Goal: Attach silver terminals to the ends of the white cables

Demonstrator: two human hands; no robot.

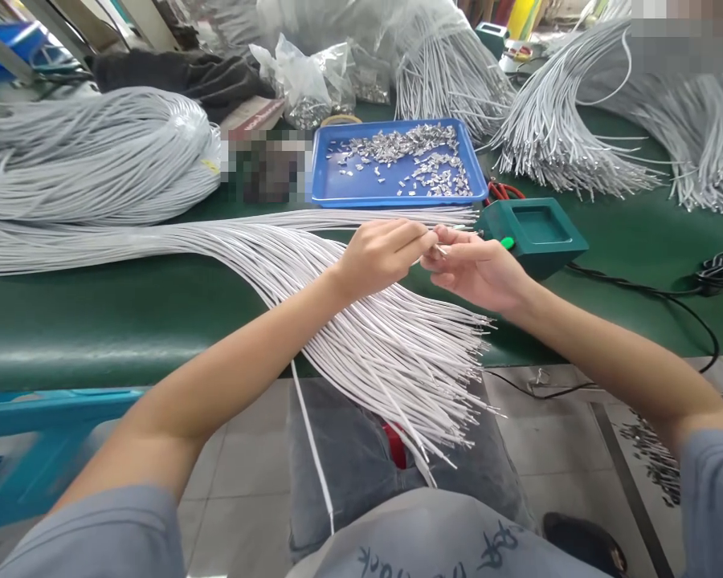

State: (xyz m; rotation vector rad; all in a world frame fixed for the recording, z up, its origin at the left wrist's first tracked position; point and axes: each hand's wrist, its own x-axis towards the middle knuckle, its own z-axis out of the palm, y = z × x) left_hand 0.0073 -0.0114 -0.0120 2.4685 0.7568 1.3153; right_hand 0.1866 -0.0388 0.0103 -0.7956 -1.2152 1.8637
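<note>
My left hand [386, 250] is closed in a pinch above the fan of white cables [367, 337], apparently on the end of one white cable. Its fingertips meet those of my right hand [485, 271]. Between thumb and fingers, my right hand grips a small metal terminal [439, 250], mostly hidden by the fingers. Many cables spread from the bench over my lap, their tips pointing right. Just beyond my right hand sits a dark green device [533, 233] with a bright green part on its near side.
A blue tray [398, 197] of loose metal terminals lies behind my hands. Coiled grey cables [96, 160] fill the left; more bundles [572, 120] lie back right. Bags of metal parts [313, 88] stand behind. A black cord [656, 293] crosses the green bench [126, 321] at right.
</note>
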